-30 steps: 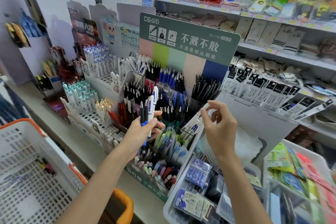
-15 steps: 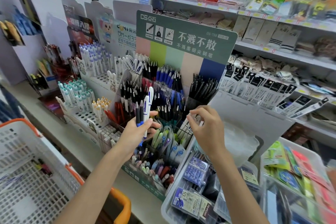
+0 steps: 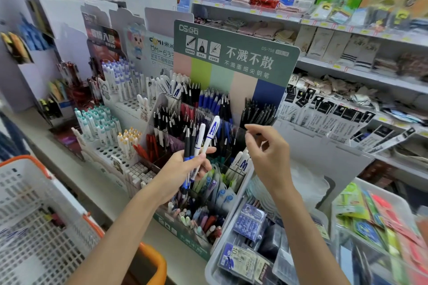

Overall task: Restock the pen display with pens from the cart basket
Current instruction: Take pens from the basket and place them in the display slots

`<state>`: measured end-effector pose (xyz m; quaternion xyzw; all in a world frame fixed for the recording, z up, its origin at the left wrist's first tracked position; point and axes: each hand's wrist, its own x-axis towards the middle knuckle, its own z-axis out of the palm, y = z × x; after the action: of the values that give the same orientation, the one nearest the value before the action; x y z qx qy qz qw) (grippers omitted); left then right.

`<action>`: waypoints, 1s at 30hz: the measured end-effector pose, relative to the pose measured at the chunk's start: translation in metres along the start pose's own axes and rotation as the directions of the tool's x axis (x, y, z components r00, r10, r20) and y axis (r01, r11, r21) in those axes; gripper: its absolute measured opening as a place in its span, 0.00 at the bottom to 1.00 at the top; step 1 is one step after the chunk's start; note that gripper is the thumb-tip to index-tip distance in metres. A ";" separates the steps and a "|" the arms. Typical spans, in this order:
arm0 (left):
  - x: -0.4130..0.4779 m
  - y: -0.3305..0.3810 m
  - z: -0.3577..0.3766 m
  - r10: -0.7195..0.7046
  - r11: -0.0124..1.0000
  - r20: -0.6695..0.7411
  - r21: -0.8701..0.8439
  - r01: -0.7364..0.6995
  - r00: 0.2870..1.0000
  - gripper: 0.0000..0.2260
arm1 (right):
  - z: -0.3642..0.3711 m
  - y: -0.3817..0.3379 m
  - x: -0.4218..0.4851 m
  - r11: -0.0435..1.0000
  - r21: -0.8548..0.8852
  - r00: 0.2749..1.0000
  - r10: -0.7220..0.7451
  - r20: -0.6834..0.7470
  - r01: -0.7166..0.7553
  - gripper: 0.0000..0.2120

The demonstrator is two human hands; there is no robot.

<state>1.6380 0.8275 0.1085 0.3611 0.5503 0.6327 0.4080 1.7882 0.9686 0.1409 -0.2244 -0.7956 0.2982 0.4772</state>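
Note:
My left hand grips a bunch of pens, some white with blue marks and some dark blue, pointing up in front of the pen display. The display has a green header card and tiers of compartments full of black, blue and red pens. My right hand hovers over the display's right side, fingers loosely curled and apart, with nothing in it. Just below it, white-and-blue pens stand in a compartment. The white cart basket with orange rim is at lower left, with a few pens left inside.
White peg racks of teal, white and yellow-capped pens stand left of the display. A clear bin of packaged refills sits below right. Shelves of socks and packaged goods run behind. A grey counter ledge lies between basket and display.
My right hand has let go of a white-and-blue pen into the right compartment and lifted away with nothing in it. My left hand stays put with its bunch of pens.

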 end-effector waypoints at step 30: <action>0.000 -0.008 -0.004 -0.034 0.999 -0.160 0.034 0.040 0.986 0.11 | 0.013 0.034 -0.006 0.963 -0.250 0.994 -0.108 -0.006 0.103 0.11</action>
<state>1.6358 0.8263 0.1004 0.3064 0.5995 0.6415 0.3677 1.7820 0.9856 0.1087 -0.2429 -0.8327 0.1680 0.4684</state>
